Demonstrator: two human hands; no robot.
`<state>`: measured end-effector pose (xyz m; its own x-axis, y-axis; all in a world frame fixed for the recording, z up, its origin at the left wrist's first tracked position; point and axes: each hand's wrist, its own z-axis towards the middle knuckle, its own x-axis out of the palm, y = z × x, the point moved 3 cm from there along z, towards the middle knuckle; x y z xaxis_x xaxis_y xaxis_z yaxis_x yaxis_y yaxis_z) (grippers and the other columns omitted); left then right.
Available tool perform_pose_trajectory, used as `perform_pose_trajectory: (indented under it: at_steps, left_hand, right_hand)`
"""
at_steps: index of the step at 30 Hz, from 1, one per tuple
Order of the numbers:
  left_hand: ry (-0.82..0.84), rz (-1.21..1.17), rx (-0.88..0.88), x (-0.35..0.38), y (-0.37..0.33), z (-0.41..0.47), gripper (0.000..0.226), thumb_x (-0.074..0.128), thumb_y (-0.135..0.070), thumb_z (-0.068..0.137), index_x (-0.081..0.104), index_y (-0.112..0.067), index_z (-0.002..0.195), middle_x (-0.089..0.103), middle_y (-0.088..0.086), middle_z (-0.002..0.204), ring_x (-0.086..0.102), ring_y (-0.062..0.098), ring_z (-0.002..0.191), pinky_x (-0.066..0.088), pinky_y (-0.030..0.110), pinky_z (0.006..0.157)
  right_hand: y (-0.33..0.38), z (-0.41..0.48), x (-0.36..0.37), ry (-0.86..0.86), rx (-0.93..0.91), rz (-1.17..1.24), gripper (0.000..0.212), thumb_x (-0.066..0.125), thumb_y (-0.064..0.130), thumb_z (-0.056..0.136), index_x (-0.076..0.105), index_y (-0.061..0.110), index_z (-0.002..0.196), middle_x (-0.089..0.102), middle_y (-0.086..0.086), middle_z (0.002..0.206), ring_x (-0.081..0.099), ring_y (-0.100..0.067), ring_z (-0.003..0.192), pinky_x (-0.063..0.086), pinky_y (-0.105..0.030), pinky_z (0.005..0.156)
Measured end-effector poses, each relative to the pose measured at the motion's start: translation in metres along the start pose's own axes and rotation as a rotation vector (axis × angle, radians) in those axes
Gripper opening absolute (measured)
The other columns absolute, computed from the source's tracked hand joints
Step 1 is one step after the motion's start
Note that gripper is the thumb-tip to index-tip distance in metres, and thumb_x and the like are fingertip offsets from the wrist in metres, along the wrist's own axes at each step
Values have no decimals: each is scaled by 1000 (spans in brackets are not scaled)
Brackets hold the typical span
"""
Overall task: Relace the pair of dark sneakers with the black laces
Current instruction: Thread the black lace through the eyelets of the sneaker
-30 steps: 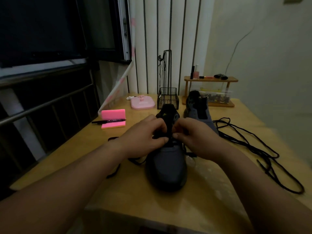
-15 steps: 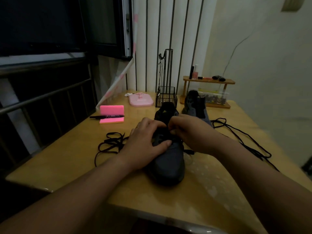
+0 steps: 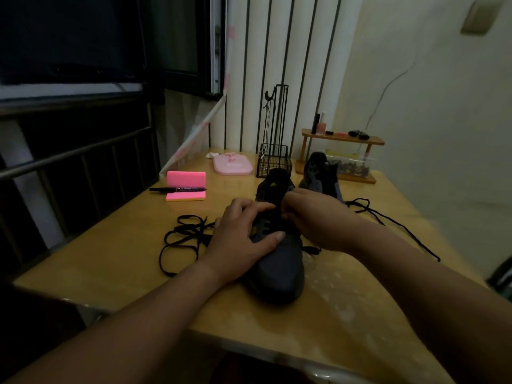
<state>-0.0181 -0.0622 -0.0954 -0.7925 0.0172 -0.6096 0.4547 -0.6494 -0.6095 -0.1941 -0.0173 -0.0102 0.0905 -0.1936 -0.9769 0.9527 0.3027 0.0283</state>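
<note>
A dark sneaker (image 3: 279,270) stands toe-toward-me in the middle of the wooden table (image 3: 116,261). My left hand (image 3: 241,239) grips its left side, thumb across the vamp and fingers by the eyelets. My right hand (image 3: 315,217) is curled over the tongue area, fingers pinched at the eyelets; the lace in them is hidden. The second dark sneaker (image 3: 321,176) stands behind, to the right. One black lace (image 3: 182,239) lies coiled left of the near shoe. Another black lace (image 3: 388,220) trails across the table on the right.
A pink sticky-note block (image 3: 186,187) with a black marker (image 3: 177,189) lies at left. Behind are a pink dish (image 3: 232,166), a black wire basket stand (image 3: 274,162) and a small wooden shelf (image 3: 343,139) over a clear box. A railing runs along the left edge.
My left hand slid from pinching at the eyelets to gripping the shoe's side. The view shifted, bringing the coiled lace at left into sight. My right hand stays at the eyelets.
</note>
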Motion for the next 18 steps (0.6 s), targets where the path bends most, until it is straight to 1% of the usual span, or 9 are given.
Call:
perform_pose_trajectory:
  at_steps: [3, 7, 9, 11, 12, 13, 14, 16, 18]
  left_hand:
    - [-26, 64, 2, -1, -1, 0, 62, 56, -76, 82, 48, -52, 139, 37, -19, 127, 41, 6, 129, 32, 45, 113]
    - [-35, 120, 15, 0, -2, 0, 64, 55, -76, 81, 47, -51, 139, 37, -19, 128, 41, 6, 128, 31, 41, 109]
    - [-42, 127, 21, 0, -1, 0, 65, 56, -76, 81, 48, -50, 140, 39, -18, 128, 41, 7, 129, 31, 40, 108]
    - [-52, 118, 27, 0, -1, 1, 64, 56, -76, 82, 49, -49, 140, 40, -18, 128, 41, 7, 129, 31, 39, 107]
    - [-54, 114, 28, 0, -1, 1, 64, 55, -76, 82, 48, -49, 139, 39, -18, 127, 41, 7, 129, 30, 38, 107]
    - [-52, 113, 30, 0, -1, 1, 64, 55, -77, 82, 48, -49, 139, 39, -18, 127, 40, 7, 129, 30, 38, 107]
    - [-49, 116, 34, 0, -1, 1, 64, 55, -77, 82, 48, -50, 140, 39, -18, 127, 40, 7, 129, 31, 38, 107]
    - [-46, 122, 43, 0, -1, 1, 64, 55, -76, 82, 47, -50, 140, 38, -18, 127, 40, 6, 128, 31, 38, 106]
    - [-41, 116, 45, 0, -1, 0, 63, 55, -75, 82, 46, -51, 140, 38, -18, 127, 39, 6, 128, 30, 36, 105]
  right_hand:
    - [2, 1, -2, 45, 51, 78, 9, 51, 32, 107, 53, 24, 103, 54, 4, 97, 54, -15, 84, 46, -32, 73]
    - [8, -7, 0, 90, 160, 331, 18, 53, 29, 106, 61, 13, 102, 61, -3, 90, 57, -17, 75, 47, -32, 66]
    - [8, -14, 10, 67, 282, 587, 22, 53, 27, 107, 64, 9, 102, 62, -6, 86, 57, -19, 72, 45, -32, 64]
    - [3, -21, 17, -24, 470, 950, 25, 50, 26, 109, 63, 8, 98, 59, -8, 80, 55, -19, 64, 44, -33, 59]
    - [-1, -24, 19, -59, 549, 1066, 27, 49, 28, 110, 61, 8, 98, 57, -8, 79, 55, -19, 62, 44, -33, 58]
    - [-3, -26, 19, -67, 598, 1102, 30, 49, 33, 110, 61, 8, 99, 57, -8, 78, 55, -19, 61, 44, -33, 57]
    - [-4, -25, 19, -48, 611, 1054, 36, 50, 41, 109, 62, 8, 101, 58, -7, 78, 57, -20, 62, 45, -33, 57]
    - [1, -16, 15, 18, 565, 802, 46, 52, 54, 104, 66, 11, 99, 62, -4, 76, 61, -19, 63, 46, -31, 56]
    - [8, -4, 6, 64, 495, 515, 39, 58, 53, 102, 66, 17, 90, 65, -1, 72, 63, -14, 61, 46, -27, 54]
